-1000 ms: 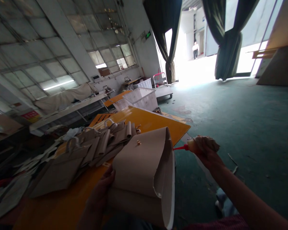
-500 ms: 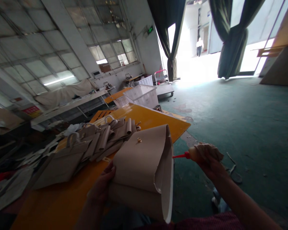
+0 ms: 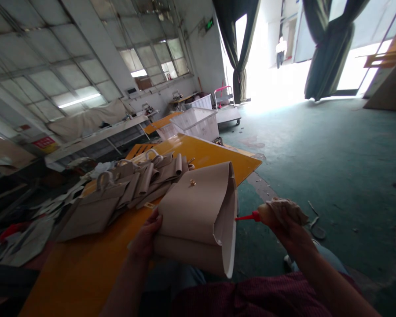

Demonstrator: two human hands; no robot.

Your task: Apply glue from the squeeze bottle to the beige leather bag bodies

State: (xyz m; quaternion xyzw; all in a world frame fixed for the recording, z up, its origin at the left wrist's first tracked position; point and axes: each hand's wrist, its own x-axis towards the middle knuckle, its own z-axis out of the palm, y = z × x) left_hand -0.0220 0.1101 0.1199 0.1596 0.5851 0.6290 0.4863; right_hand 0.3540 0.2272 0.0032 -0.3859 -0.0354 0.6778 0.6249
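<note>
Lap w/ dark red garment [image 3: 237, 295] fills the bottom edge, nearest the camera. Just above it, left hand [image 3: 146, 237] grips the left edge of a folded beige leather bag panel [image 3: 191, 211], fingers curled round it; panel is held up over the near edge of the orange counter [image 3: 95, 264], flap curving over the top, small gold stud [image 3: 192, 182] on its face, white lining showing at the right edge. Right hand [image 3: 288, 222] is closed round a glue bottle [image 3: 267, 214] wrapped in a rag, red nozzle [image 3: 246, 217] pointing left w/ the tip just beside the panel's right edge; can't tell if it's touching.

Further back on the counter, a heap of beige bag pieces [image 3: 125, 191] w/ looped handles and rolled straps, lying left of the held panel. Scraps of paper and offcuts [image 3: 26, 242] sit off the counter's left side. Beyond the counter's far corner, white plastic crates [image 3: 198, 125], then a flat trolley w/ pink handle [image 3: 226, 105]. Green floor [image 3: 333, 154] stretches right, bits of litter on it. Far end: dark curtains [image 3: 326, 57] tied back at a bright doorway, w/ a person [image 3: 280, 50] standing outside.
</note>
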